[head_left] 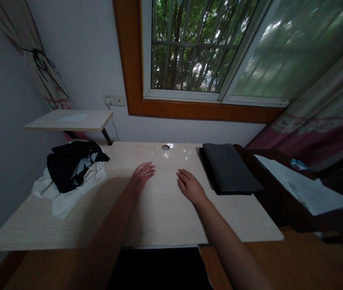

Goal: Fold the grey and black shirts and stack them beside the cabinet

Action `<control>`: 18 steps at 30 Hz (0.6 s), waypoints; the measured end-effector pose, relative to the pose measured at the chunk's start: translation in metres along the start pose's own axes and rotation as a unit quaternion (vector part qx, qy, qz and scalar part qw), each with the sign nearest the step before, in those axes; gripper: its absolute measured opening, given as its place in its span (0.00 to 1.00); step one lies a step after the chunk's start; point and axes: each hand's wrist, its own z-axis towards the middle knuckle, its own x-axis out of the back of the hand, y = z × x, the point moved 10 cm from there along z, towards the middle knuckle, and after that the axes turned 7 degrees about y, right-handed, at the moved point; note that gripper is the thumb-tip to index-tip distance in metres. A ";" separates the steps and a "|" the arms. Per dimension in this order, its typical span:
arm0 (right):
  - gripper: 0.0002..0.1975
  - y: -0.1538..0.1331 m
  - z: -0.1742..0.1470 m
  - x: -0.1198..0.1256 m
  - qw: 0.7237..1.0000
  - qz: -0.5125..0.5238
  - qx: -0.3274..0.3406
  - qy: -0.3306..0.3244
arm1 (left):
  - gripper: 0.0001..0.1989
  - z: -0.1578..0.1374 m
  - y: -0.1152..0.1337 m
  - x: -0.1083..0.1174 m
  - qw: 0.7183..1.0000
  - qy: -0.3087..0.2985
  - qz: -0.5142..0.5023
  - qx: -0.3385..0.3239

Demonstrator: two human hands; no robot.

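My left hand (pixel 141 177) is over the middle of the pale wooden desk (pixel 165 217), fingers apart and holding nothing. Facing it across a gap, my right hand (pixel 191 186) is also empty, with its fingers stretched out. To the left lies a rumpled pile of clothes, a black garment with a pale print (pixel 65 165) on top of a white garment (pixel 64 203). Dark grey flat folders or sleeves (pixel 232 167), stacked on the desk's right side, are nearest my right hand. Neither hand touches the clothes or the stack.
A small raised shelf (pixel 47 119) stands at the back left on a black leg. Behind it, a cord hangs from the wall socket (pixel 114 100). A round cable hole (pixel 166 148) is near the desk's back edge. On the right, a dark piece of furniture bears white sheets (pixel 301 183).
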 end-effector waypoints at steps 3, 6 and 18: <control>0.18 0.001 0.000 0.000 1.000 0.012 0.002 0.003 | 0.21 -0.003 0.003 -0.001 1.000 0.005 -0.001 0.002; 0.18 0.002 0.000 0.000 1.000 0.018 0.000 0.002 | 0.21 -0.004 0.004 -0.002 1.000 0.008 -0.003 0.002; 0.15 0.008 0.001 0.005 0.998 0.061 -0.021 0.019 | 0.18 -0.005 0.007 0.002 0.998 0.033 0.048 -0.040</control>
